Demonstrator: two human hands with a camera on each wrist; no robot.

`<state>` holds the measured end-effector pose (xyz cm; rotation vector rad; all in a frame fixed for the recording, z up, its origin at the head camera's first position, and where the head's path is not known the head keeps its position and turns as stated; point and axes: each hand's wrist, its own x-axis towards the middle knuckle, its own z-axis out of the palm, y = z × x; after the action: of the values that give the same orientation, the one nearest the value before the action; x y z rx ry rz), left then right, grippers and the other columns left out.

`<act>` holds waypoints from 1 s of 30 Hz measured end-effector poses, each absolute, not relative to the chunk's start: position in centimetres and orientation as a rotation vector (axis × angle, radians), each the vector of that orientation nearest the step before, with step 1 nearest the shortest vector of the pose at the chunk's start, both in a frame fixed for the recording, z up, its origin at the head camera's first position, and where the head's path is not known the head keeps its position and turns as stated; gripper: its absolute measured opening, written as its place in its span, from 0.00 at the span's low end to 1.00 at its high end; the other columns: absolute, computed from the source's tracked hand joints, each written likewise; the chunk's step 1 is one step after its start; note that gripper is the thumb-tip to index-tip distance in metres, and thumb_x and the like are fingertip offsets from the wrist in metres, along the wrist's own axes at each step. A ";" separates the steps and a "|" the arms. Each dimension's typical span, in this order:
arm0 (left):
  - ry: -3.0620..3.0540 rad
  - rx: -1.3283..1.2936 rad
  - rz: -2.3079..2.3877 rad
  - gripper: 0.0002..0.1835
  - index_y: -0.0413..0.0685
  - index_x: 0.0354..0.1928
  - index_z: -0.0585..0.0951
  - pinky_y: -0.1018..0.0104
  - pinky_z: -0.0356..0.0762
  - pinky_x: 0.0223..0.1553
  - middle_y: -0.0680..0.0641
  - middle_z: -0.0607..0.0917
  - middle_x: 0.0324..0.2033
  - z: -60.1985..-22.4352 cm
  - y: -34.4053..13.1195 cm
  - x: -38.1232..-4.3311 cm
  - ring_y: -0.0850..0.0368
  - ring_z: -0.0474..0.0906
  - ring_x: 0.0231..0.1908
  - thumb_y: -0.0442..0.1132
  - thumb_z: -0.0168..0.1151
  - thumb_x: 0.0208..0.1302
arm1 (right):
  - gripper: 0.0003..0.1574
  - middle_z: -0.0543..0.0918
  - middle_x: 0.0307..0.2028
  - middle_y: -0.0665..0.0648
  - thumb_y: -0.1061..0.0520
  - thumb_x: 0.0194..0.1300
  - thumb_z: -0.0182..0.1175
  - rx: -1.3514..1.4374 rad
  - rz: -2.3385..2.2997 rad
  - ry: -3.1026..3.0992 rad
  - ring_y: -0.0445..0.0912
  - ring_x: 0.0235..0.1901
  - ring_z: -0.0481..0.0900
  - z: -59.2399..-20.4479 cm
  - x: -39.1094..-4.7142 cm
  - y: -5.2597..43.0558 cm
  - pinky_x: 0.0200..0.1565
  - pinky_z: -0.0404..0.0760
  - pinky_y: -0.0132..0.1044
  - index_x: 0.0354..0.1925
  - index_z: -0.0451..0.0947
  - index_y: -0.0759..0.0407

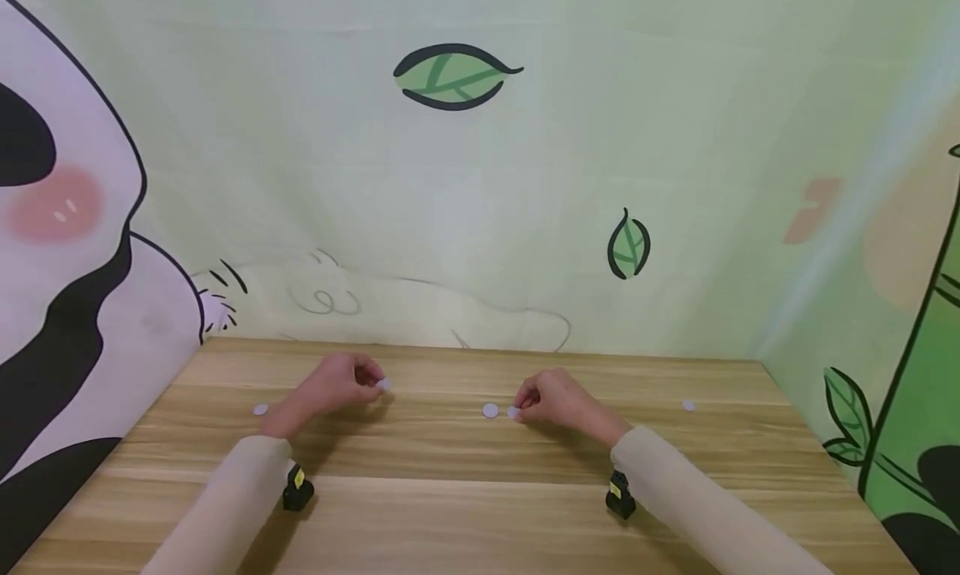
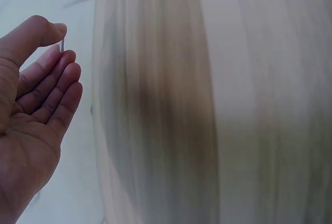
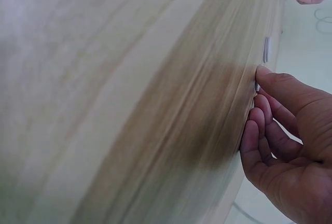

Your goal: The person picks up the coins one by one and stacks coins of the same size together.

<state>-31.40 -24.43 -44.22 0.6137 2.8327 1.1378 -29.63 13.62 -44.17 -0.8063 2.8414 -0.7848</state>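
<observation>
Five discs [image 1: 490,411] are seen at a worktop [image 1: 435,508], two of them pinched by bare hands. One disc [image 1: 384,385] is gripped between thumb and fingertip by the left hand [image 1: 343,382], apparently held clear of the surface; a second disc [image 1: 513,412] is pinched likewise by the right hand [image 1: 552,397], low over the worktop. A third is left lying just beside the right fingertips, toward the left hand. A fourth [image 1: 260,409] is found just outside the left wrist, a fifth [image 1: 689,405] well out beyond the right hand. Discs are judged to be in the midst of being picked up or set down; which, cannot be told. For the next move, a light, steady pinch would seem to be called for. Both held discs are partly covered by fingers; whether the right one touches the worktop cannot be made out.
</observation>
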 end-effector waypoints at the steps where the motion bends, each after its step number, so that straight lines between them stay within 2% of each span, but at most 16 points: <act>1: 2.831 0.614 1.137 0.09 0.39 0.37 0.85 0.65 0.78 0.35 0.49 0.85 0.31 -44.2 -24.2 -31.3 0.57 0.78 0.34 0.37 0.73 0.59 | 0.08 0.86 0.27 0.47 0.56 0.59 0.75 -0.798 -0.789 2.840 0.35 0.28 0.77 -44.2 -29.6 13.6 0.35 0.78 0.28 0.33 0.87 0.59; 11: 2.771 0.651 1.152 0.08 0.41 0.36 0.84 0.66 0.78 0.35 0.50 0.85 0.31 -44.2 -21.5 -31.1 0.58 0.78 0.33 0.36 0.73 0.55 | 0.08 0.85 0.26 0.46 0.56 0.58 0.76 -0.792 -0.799 2.839 0.35 0.27 0.77 -44.5 -29.6 13.5 0.34 0.78 0.28 0.32 0.88 0.58; 30: 2.719 0.836 1.095 0.07 0.46 0.34 0.84 0.59 0.80 0.44 0.53 0.85 0.32 -43.3 -16.2 -30.9 0.58 0.80 0.37 0.36 0.73 0.55 | 0.07 0.85 0.26 0.46 0.56 0.58 0.76 -0.807 -0.816 2.841 0.35 0.27 0.77 -44.5 -29.6 13.5 0.33 0.78 0.28 0.31 0.88 0.58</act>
<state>-30.89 -16.21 -43.32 0.8360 2.7190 1.0950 -29.56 13.53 -44.49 -0.8068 2.8405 -0.8161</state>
